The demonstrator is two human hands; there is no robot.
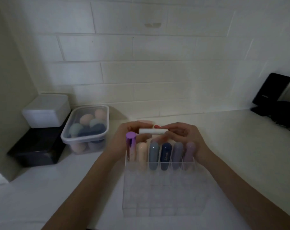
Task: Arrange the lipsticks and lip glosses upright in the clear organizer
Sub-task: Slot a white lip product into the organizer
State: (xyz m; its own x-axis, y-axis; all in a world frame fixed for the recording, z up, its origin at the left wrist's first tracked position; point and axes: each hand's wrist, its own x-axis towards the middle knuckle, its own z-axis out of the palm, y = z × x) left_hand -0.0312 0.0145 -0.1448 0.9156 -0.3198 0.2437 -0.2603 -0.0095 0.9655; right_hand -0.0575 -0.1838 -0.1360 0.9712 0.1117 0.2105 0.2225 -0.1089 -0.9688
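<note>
Six tubes are standing upright in the back row of the clear organizer (157, 193), which is sitting near the front edge of the white worktop (240, 146): one purple-capped tube (131, 146) at the left end, then a peach tube (142, 155), a grey-blue tube (154, 155), a navy tube (165, 155), a grey-violet tube (177, 154) and a lilac tube (189, 152). The rows of cells in front of them are holding nothing. A seventh item, one white tube (153, 131), is lying level in the air just behind that row. The left hand (124, 140) is curling its fingers round the tube's left end, and the right hand (185, 135) is pinching its right end, where a bit of red is showing. Both forearms are reaching in from the front edge, one on each side of the organizer. Toward the back left corner, one clear tub (86, 128) is holding several rounded sponges, too crowded to count surely. Beside it one white box (47, 111) is sitting on one black box (36, 148). One black device (272, 90) is leaning at the back right corner.
</note>
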